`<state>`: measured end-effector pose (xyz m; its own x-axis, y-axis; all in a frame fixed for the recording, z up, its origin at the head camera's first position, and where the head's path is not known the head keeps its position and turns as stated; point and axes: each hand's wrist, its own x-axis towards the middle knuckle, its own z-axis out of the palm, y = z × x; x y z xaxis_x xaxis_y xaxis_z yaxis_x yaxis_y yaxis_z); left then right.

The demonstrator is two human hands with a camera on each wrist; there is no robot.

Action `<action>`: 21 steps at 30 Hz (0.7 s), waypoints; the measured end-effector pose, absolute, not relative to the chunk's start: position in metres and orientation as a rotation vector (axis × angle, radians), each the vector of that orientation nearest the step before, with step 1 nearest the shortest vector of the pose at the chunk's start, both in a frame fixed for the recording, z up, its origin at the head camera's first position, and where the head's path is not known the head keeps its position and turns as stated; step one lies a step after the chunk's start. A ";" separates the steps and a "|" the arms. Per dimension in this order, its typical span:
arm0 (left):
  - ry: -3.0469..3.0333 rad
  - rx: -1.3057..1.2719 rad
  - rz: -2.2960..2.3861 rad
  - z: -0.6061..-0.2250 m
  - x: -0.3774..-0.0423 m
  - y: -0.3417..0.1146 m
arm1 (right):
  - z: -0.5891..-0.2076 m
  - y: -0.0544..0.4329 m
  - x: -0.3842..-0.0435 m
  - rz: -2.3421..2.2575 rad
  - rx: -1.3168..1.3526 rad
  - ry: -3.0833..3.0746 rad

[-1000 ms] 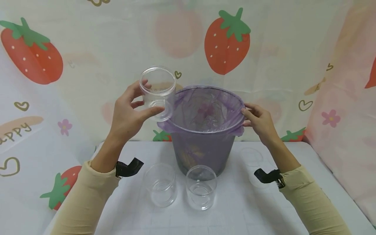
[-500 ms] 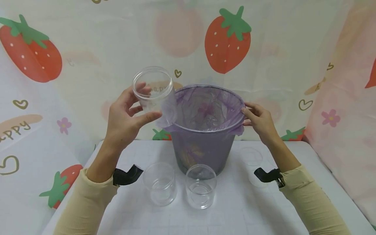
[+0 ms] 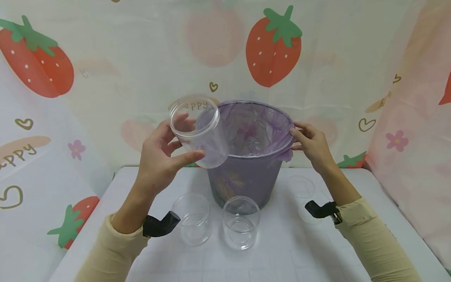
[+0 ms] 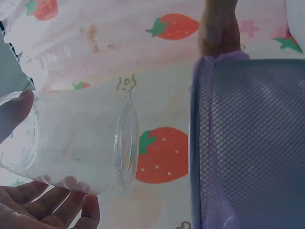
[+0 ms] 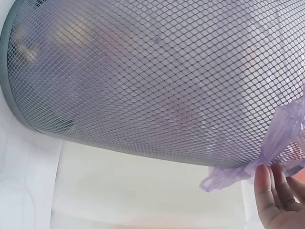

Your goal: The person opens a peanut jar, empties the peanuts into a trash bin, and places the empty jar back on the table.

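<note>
My left hand (image 3: 158, 160) grips a clear plastic jar (image 3: 211, 145), with the thumb on the near side and fingers behind. The jar is tilted, its open mouth facing up and left, in front of the left rim of a mesh trash can (image 3: 243, 178). In the left wrist view the jar (image 4: 78, 138) looks see-through, apart from the mesh wall (image 4: 262, 138). A purple trash bag (image 3: 276, 133) lines the can and folds over its rim. My right hand (image 3: 311, 147) pinches the bag and rim on the right side, seen also in the right wrist view.
Two more clear jars, one at left (image 3: 193, 221) and one at right (image 3: 241, 223), stand upright before the can. Faint clear discs, like lids (image 3: 302, 187), lie on the white table (image 3: 282, 258) to the right. A strawberry-printed cloth (image 3: 148, 51) hangs behind.
The left hand shifted the jar slightly left, then right and down, tilting it more across the can's left rim. The right hand keeps its place on the can's rim.
</note>
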<state>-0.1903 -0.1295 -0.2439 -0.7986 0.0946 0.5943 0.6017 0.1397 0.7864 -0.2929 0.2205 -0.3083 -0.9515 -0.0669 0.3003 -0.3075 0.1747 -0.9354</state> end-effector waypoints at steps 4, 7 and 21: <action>-2.035 -0.688 -1.722 -0.250 -0.186 -0.123 | -0.308 0.221 -0.293 1.871 0.370 -2.252; -2.058 -0.695 -1.729 -0.255 -0.183 -0.119 | -0.308 0.221 -0.292 1.874 0.369 -2.252; -2.049 -0.805 -1.848 -0.279 -0.171 -0.089 | -0.308 0.220 -0.293 1.900 0.361 -2.238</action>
